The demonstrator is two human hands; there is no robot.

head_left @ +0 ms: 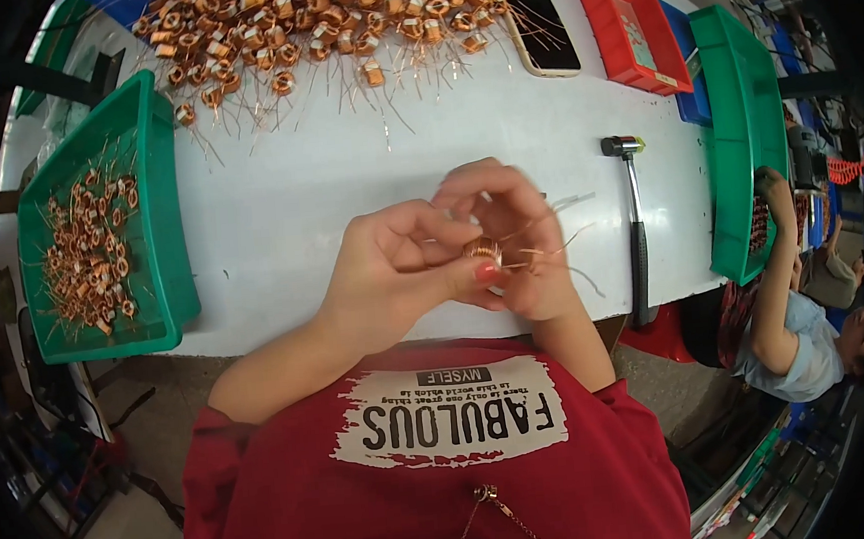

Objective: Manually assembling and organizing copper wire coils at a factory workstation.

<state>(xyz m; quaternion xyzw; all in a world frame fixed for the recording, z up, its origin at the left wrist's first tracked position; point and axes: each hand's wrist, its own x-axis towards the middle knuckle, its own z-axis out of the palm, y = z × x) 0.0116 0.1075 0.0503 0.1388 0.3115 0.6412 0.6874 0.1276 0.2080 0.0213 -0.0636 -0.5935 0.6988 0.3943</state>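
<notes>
White table (295,179), coils (90,248) in green bin (174,257)

Left hand (391,257) and right hand (543,287) meet, close together.
The left thumb (453,280) stretches forward in a pinch, red nail (485,272) showing; the right fingers (506,186), slightly blurred, arch in a curl. Both bare forearms (284,368) slant inward.

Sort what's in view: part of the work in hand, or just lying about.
Job, likely:
copper-wound ring coil in the left hand and right hand
heaped copper-wire coils
green plastic bin of coils, left

Lying about, apparently:
black-screened rectangular phone
black-handled metal hammer
red plastic tray
</notes>
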